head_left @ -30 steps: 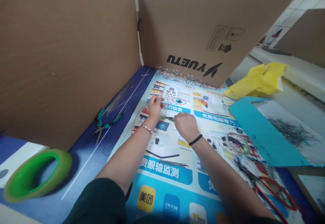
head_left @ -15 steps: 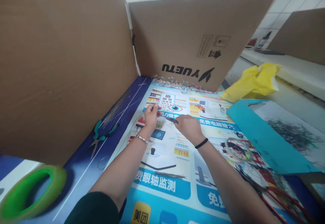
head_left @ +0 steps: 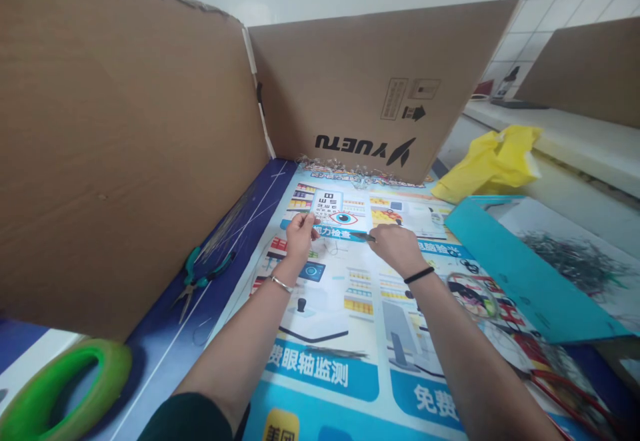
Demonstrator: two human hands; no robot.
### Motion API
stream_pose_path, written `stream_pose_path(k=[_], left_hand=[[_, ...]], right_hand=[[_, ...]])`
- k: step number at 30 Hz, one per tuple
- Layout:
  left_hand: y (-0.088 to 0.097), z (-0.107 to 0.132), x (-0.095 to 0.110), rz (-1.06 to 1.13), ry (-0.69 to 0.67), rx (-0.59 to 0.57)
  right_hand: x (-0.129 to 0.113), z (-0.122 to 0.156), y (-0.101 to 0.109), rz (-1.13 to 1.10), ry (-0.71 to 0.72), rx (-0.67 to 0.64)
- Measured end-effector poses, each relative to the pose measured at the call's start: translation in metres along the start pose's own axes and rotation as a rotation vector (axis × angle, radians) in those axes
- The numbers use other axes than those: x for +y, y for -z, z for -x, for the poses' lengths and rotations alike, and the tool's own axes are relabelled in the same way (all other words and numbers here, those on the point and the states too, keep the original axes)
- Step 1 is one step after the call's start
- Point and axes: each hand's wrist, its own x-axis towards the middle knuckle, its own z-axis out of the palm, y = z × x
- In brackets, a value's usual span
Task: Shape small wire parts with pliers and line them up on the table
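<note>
My left hand (head_left: 301,236) is closed in a pinch above the printed poster (head_left: 320,294); a thin wire (head_left: 331,249) shows faintly just below its fingertips, and I cannot make out exactly what is pinched. My right hand (head_left: 399,248) is wrapped around a small pointed metal tool (head_left: 362,235), its handle hidden in the palm. The dark tip points left toward my left hand, with a gap between them. On the poster nearer to me lies a bundle of thin wires (head_left: 335,353).
Cardboard panels (head_left: 135,128) stand left and behind. Teal-handled pliers (head_left: 200,280) and long wires (head_left: 225,224) lie left, above a green tape roll (head_left: 107,368). Right are red-handled scissors (head_left: 565,388), a clear ring (head_left: 473,294), a teal box (head_left: 520,281) of wire scraps and a yellow bag (head_left: 490,164).
My right hand has drawn right with the metal tool, whose tip was close to my left fingertips and is now farther away. My left hand stays nearly in place, still pinched.
</note>
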Motion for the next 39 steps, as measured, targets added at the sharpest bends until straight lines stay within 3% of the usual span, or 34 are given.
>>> stream_pose_path(k=[5, 15, 26, 31, 39], left_hand=[[-0.005, 0.001, -0.002, 0.031, 0.069, -0.036], [-0.014, 0.009, -0.001, 0.04, 0.106, -0.12], [-0.017, 0.017, 0.005, 0.059, 0.244, -0.279], [-0.016, 0.02, 0.009, 0.024, 0.242, -0.393], [-0.015, 0.019, 0.002, -0.034, 0.203, -0.395]], right_hand=[[0.009, -0.002, 0.004, -0.042, -0.137, 0.051], [-0.014, -0.003, -0.01, -0.096, -0.068, 0.187], [-0.013, -0.005, -0.028, -0.138, -0.073, 0.402], [-0.015, -0.005, -0.028, -0.148, -0.079, 0.393], [-0.019, -0.003, -0.026, -0.154, -0.087, 0.371]])
